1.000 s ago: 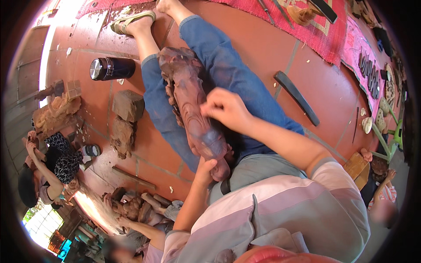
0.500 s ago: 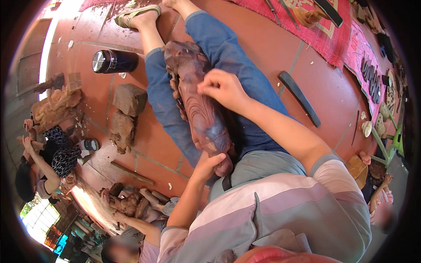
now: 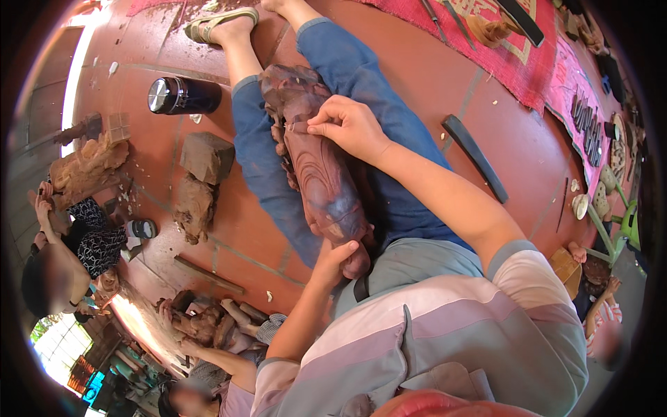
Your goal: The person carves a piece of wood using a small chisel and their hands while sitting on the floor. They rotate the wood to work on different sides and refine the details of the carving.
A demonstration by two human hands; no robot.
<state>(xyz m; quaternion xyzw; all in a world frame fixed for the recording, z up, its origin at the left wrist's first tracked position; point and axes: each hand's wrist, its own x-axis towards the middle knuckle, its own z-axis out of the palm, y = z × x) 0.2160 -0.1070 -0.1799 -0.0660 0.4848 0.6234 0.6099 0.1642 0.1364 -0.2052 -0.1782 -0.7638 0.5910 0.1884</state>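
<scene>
A reddish-brown wooden carving (image 3: 316,163) lies lengthwise across my lap, with curved folds cut into its surface and a rougher far end. At its near end, my left hand (image 3: 337,258) is wrapped around the rounded, knob-like part, thumb on top. My right hand (image 3: 351,128) rests on the upper right side of the carving, its thumb and forefinger pinched together against the wood. Whatever sits between those fingertips, if anything, is too small to make out.
A dark flask (image 3: 184,95) stands left of my legs, near a wood block (image 3: 207,157) and a rough wood piece (image 3: 194,207). A dark curved bar (image 3: 476,158) lies to the right. Chisels (image 3: 587,128) rest on a pink cloth (image 3: 566,83). Other people work at the left.
My right hand has shifted slightly up along the carving, toward its far end, with the fingers still pinched. My left hand keeps its hold on the near end.
</scene>
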